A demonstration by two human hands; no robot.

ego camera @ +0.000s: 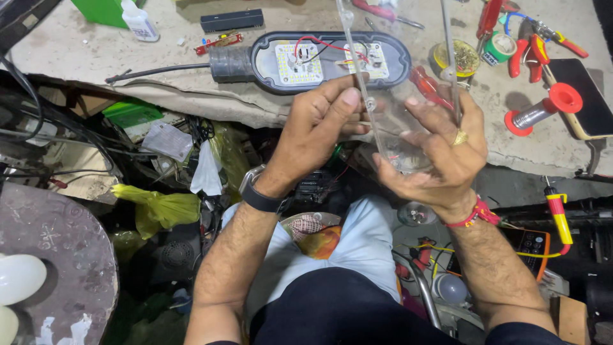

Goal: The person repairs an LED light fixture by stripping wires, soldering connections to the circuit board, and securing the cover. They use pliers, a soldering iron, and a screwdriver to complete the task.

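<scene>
Both sets of fingers gripped a clear plastic cover [396, 121]: the left hand [316, 131] pinched its near edge, the right hand [440, 156] cradled it from below, just above the bench [128, 57] edge, near the opened lamp housing [319, 61].

1. The clear cover [393, 128] is sitting between the left hand [319, 131] and the right hand [440, 153], in front of the workbench [76, 51].
2. The lamp housing [329, 61] is lying on the workbench, just behind both hands.
3. The bottle [139, 21] is standing on the bench, well left of the housing.
4. The solder spool [543, 107] is lying right of the right hand, with the phone [584, 96] just beside it on its right.
5. The pliers [533, 45] are lying behind the spool.
6. The screwdriver [559, 214] is hanging below the bench edge, right of the right wrist.
</scene>
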